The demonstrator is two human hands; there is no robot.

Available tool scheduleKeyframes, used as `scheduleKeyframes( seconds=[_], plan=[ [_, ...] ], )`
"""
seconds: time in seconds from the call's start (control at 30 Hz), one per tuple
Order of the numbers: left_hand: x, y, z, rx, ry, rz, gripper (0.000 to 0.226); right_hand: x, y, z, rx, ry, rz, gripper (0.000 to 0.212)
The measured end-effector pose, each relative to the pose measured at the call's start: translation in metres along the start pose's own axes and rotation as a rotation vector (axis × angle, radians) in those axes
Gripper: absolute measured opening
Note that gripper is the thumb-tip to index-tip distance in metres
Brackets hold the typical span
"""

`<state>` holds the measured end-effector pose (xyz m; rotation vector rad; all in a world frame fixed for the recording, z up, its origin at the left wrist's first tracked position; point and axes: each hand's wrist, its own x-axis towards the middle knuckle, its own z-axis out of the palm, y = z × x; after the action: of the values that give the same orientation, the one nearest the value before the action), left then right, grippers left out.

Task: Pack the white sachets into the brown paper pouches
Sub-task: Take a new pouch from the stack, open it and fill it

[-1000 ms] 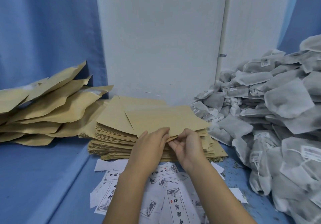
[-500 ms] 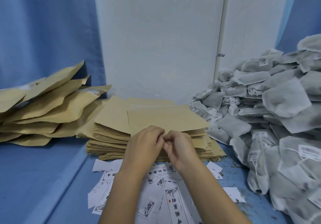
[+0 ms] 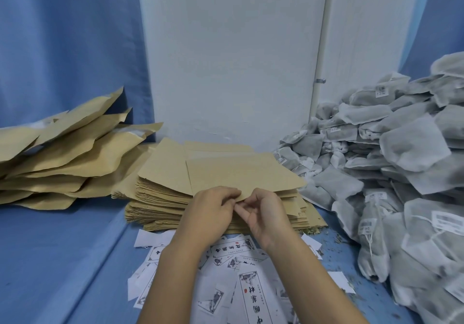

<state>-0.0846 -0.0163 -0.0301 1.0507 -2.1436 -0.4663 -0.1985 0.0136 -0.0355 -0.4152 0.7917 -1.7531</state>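
A thick stack of flat brown paper pouches [image 3: 160, 198] lies in the middle of the blue surface. The top pouch [image 3: 238, 173] is lifted at its near edge. My left hand [image 3: 211, 210] and my right hand [image 3: 266, 213] meet at that near edge, and both pinch it with curled fingers. A big heap of white sachets [image 3: 391, 163] with small labels and strings fills the right side. No sachet is in either hand.
Bulging brown pouches [image 3: 70, 153] are piled at the left. Printed white paper labels [image 3: 233, 273] are scattered under my forearms. A white panel [image 3: 231, 55] stands behind the stack, with blue cloth on both sides. Dry crumbs speckle the surface at the right.
My hands have drawn together at the top pouch's near edge, and their fingers have curled in to pinch it. The pouch's near edge sits slightly higher than before.
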Motion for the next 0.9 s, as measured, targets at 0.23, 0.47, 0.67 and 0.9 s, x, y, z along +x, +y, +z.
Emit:
scheduleKeyframes(
  seconds=[0.23, 0.47, 0.67, 0.9],
  plan=[
    [-0.0015, 0.0007, 0.0022, 0.001, -0.005, 0.015, 0.029, 0.0005, -0.0009, -0.0028, -0.025, -0.006, 0.024, 0.022],
    [0.0006, -0.002, 0.0035, -0.085, -0.006, -0.032, 0.03, 0.0012, -0.0022, -0.0035, -0.021, -0.025, 0.019, 0.023],
    [0.0005, -0.0034, 0.0052, -0.123, 0.002, -0.066, 0.03, 0.0021, -0.0001, -0.0044, -0.058, 0.003, 0.032, 0.022],
    [-0.0032, 0.0031, 0.0031, 0.119, 0.02, 0.048, 0.029, -0.0008, 0.0011, -0.0022, -0.126, -0.001, -0.022, 0.031]
  ],
)
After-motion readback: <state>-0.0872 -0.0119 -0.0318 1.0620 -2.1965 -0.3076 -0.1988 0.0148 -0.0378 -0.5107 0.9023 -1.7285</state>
